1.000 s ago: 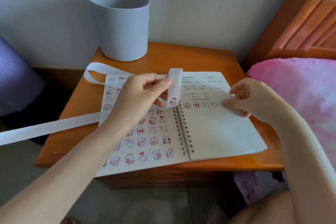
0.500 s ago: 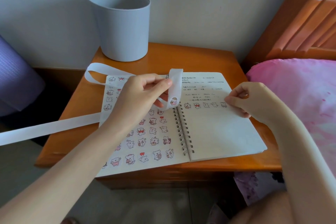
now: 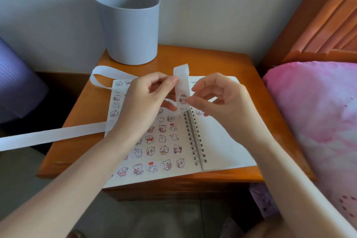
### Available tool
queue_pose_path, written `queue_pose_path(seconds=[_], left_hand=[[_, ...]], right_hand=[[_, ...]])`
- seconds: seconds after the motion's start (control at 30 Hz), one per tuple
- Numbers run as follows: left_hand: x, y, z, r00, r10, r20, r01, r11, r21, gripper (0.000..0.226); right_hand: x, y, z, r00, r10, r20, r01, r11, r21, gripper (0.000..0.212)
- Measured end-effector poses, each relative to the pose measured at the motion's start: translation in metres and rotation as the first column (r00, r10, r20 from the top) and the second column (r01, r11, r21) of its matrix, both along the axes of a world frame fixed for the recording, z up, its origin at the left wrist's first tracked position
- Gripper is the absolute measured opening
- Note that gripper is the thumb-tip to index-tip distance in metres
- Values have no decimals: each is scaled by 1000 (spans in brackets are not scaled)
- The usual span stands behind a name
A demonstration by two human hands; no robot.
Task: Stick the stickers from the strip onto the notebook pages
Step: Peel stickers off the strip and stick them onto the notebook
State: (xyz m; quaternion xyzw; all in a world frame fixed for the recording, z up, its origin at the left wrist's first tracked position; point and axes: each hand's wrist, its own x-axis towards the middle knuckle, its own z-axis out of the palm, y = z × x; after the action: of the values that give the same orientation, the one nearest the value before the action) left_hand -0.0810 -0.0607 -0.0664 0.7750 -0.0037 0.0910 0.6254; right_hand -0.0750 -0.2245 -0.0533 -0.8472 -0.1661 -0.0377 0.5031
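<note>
Wooden nightstand fills centre frame, grey wall behind, pink bedding at right edge, grey bin at the table's back left. Spiral notebook lies open flat on it, left page already packed with rows of stickers, right page mostly bare, so that's likely the next target area. White strip trails off the left edge of the frame, loops back near the bin, and rises over the binding. Left hand pinches the strip upright between thumb and forefinger, held taut to present the next sticker. Right hand sits at centre, thumb and forefinger nearly closed at the sticker's edge; looks like a peel starting, but can't tell if it's actually gripped yet.
</note>
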Motion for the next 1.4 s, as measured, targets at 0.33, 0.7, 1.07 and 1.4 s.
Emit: queue_pose_path(seconds=[0.33,0.7,1.07,1.4], left_hand=[[-2,-4,5,992,-114,-47,107,985,-137,31],[-4,-5,4,985,-174,5,174,985,21,11],[-4,-6,5,986,-164,-19,164,984,66,10],[-3,-7,3,987,-140,-73,139,990,-20,11]], right_hand=[[4,-4,2,998,-47,44,45,998,52,9],[5,-6,0,995,-48,85,51,998,-40,10],[6,-7,-1,996,-59,73,64,995,-76,9],[2,-5,-1,988,-37,151,67,977,-204,10]])
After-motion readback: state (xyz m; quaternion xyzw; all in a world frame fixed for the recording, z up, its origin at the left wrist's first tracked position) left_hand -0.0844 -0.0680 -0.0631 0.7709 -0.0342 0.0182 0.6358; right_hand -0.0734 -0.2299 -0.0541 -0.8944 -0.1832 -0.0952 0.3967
